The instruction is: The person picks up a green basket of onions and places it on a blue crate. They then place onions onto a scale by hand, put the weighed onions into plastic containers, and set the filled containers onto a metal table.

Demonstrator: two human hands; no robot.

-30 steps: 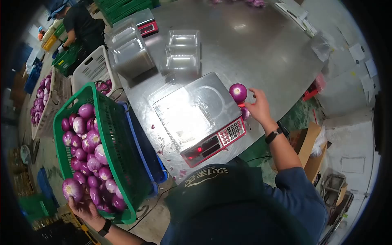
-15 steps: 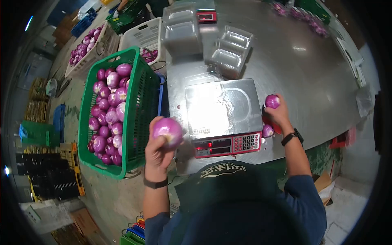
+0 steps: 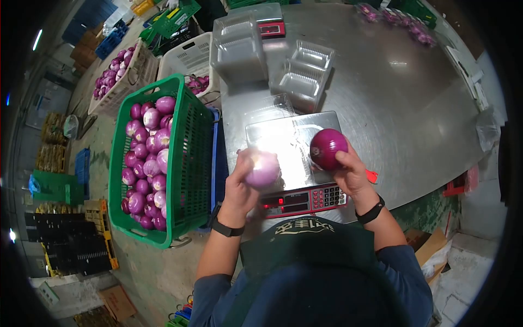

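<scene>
Two red onions are now hanging over the scale at once, one in each of the person's hands. Starting at the left, the green slatted plastic crate (image 3: 188, 163) is standing beside the bench, heaped with purple-red onions (image 3: 146, 158); a moment ago the left hand was down at its near end picking one out. That left hand (image 3: 242, 188) is now gripping a pale, washed-out purple onion (image 3: 262, 169) over the near left edge of the shiny steel weighing platform (image 3: 291, 147), having swung across from the crate. To its right, the right hand (image 3: 348, 171) is closing around a darker red onion (image 3: 328, 148), holding it above the right side of the platform; half a second back it was off to the side, lifting a small onion from the grey steel bench (image 3: 392, 98). Both hands are converging, so I judge the weighing is about to begin. Beyond the scale, clear plastic clamshell trays (image 3: 302, 76) are sitting stacked, unchanged.
</scene>
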